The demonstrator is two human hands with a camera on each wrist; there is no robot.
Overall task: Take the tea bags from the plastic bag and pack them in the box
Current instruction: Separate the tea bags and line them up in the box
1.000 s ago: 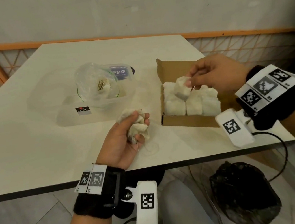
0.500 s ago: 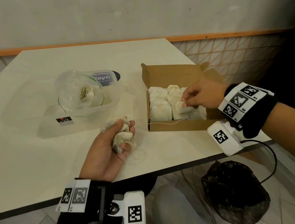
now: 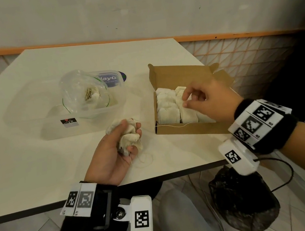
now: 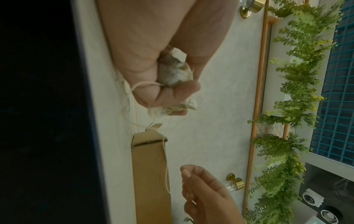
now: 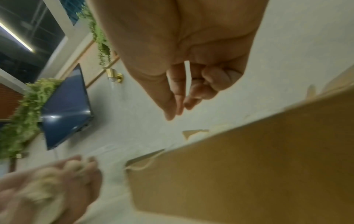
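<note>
- Our left hand [image 3: 114,156] grips a crumpled clutch of tea bags [image 3: 128,136], fingers curled round them, just above the counter [image 3: 35,155] near its front edge. Their loose strings [image 3: 144,158] trail onto the counter below the hand.
- Our right hand [image 3: 204,100] hovers over the cardboard box [image 3: 185,130] with thumb and forefinger tips drawn close together and the other fingers curled. We cannot tell whether they pinch a string or nothing at all.
- Risk, as we judge it: one string [image 3: 172,125] lies draped over the box's front wall. If a hand catches it, a packed bag could be dragged out of its row.
- Risk: the clutch in our left hand is tangled. Pulling one bag free could snag the strings together, drop others onto the counter, or tear the thin paper.
- Risk: the box sits close to the counter's right front corner, so a push while pressing bags in could shove it toward the edge.
- The box stands open, its lid flap raised at the back. Packed tea bags [image 3: 167,107] fill its left part in neat rows, and our hand hides the right part.
- The clear plastic bag [image 3: 86,93] sits inside a transparent tub [image 3: 55,129] toward the counter's left. A few tea bags remain in it.
</note>
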